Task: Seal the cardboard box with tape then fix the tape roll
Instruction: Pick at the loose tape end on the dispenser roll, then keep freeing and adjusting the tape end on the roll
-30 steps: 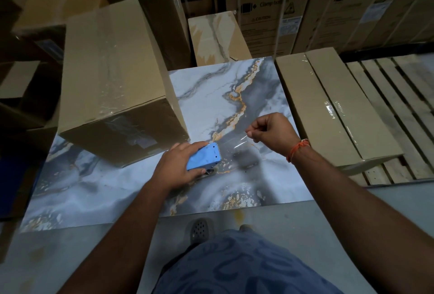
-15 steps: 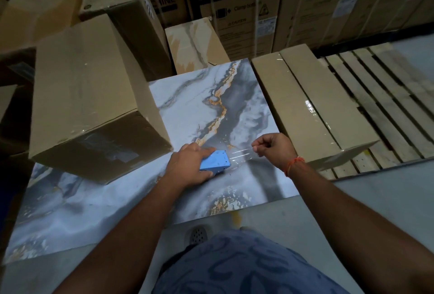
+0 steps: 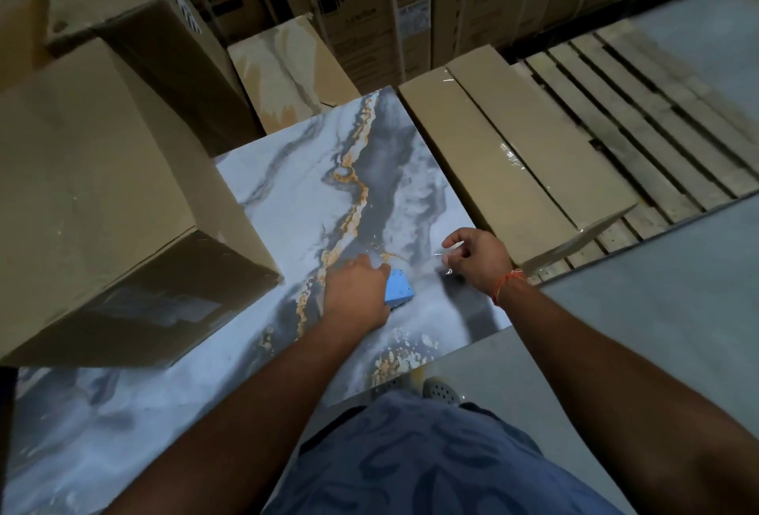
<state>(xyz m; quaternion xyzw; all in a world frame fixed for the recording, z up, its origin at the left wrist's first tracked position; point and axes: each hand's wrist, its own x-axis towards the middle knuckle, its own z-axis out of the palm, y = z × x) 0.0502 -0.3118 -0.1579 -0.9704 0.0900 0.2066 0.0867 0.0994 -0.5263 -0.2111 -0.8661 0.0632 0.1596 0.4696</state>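
Observation:
My left hand point(image 3: 356, 297) grips a small blue tape dispenser point(image 3: 398, 294) just above the marble-patterned board point(image 3: 287, 202). To its right, my right hand point(image 3: 478, 257) pinches the loose end of the clear tape point(image 3: 451, 246), held a short way from the dispenser. The tape roll itself is hidden under my left hand. A long flat cardboard box point(image 3: 509, 153), with shiny clear tape along its seam, lies right of the board beside my right hand. A large cardboard box point(image 3: 94, 202) stands on the board's left part.
Wooden pallet slats point(image 3: 640, 120) lie to the right of the flat box. Printed appliance cartons point(image 3: 369, 0) are stacked along the back, with a smaller tilted box point(image 3: 287, 70) in front of them. Grey floor point(image 3: 657, 309) runs along the near right.
The right hand has drawn the tape end further from the dispenser, to the right. My view has shifted, so the boxes sit lower and more leftward in the picture.

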